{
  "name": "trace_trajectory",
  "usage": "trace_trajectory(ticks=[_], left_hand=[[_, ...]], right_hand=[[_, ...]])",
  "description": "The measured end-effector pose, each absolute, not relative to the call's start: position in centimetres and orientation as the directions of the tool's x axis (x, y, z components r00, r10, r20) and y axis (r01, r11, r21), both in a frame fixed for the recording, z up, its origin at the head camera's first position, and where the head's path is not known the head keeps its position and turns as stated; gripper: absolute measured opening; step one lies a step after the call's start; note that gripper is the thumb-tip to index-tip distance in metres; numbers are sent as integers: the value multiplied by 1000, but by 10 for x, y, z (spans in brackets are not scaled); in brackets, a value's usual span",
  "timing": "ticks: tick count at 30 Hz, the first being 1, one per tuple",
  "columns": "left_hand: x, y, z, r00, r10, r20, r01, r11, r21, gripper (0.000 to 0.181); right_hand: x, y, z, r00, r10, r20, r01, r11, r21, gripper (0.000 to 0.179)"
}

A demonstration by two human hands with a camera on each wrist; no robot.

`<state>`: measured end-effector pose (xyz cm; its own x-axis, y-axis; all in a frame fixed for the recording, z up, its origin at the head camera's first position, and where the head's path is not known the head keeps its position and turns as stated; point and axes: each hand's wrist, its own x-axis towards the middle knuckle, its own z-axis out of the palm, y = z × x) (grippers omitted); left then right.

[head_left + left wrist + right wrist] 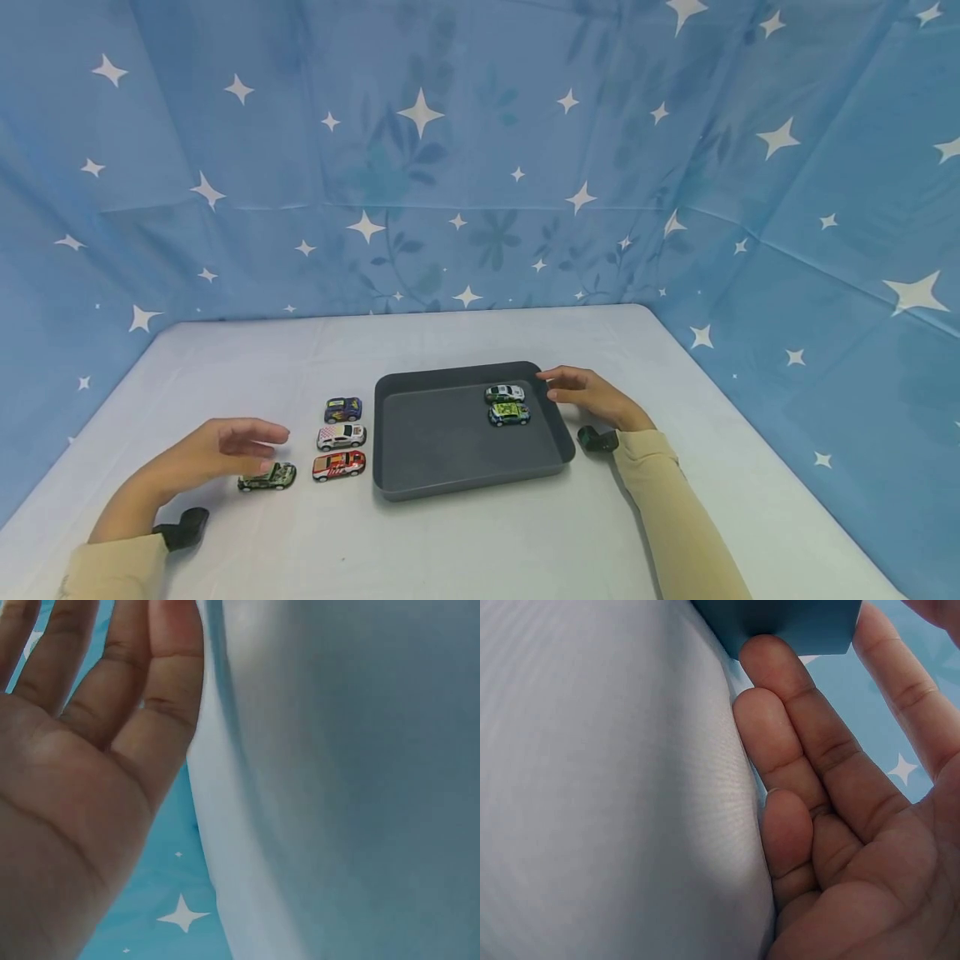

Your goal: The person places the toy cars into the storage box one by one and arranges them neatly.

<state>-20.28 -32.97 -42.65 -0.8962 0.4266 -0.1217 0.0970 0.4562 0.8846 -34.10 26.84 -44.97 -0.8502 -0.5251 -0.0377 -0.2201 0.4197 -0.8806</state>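
Note:
My left hand (217,454) is at the left of the table, its thumb overlapping a camouflage toy car (279,476) in the head view. The fingers reach out above the car, and the left wrist view shows the loosely extended fingers (124,667) and bare palm. At the right end of the grey tray (442,450), my right hand (596,396) rests by the rim, index finger and thumb over the edge. Seen from the right wrist, a fingertip (769,656) meets the tray's outer wall. Inside the tray stand a white-green toy car (504,393) and a green-yellow toy car (509,414).
Between the left hand and the tray, a purple toy car (343,409), a white toy car (341,436) and a red toy car (339,466) form a column. The white-covered table (465,550) meets a blue starry curtain (480,167) at the back and sides.

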Motion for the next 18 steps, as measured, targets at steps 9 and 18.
trace_trajectory(ticks=[9, 18], left_hand=[[-206, -333, -429, -861, 483, -158, 95, 458, 884, 55], [-203, -335, -429, -861, 480, -170, 101, 487, 868, 54]], right_hand=[[-340, 269, -450, -848, -528, -36, -219, 411, -885, 49], [-342, 269, -451, -851, -523, -39, -216, 416, -883, 49]])
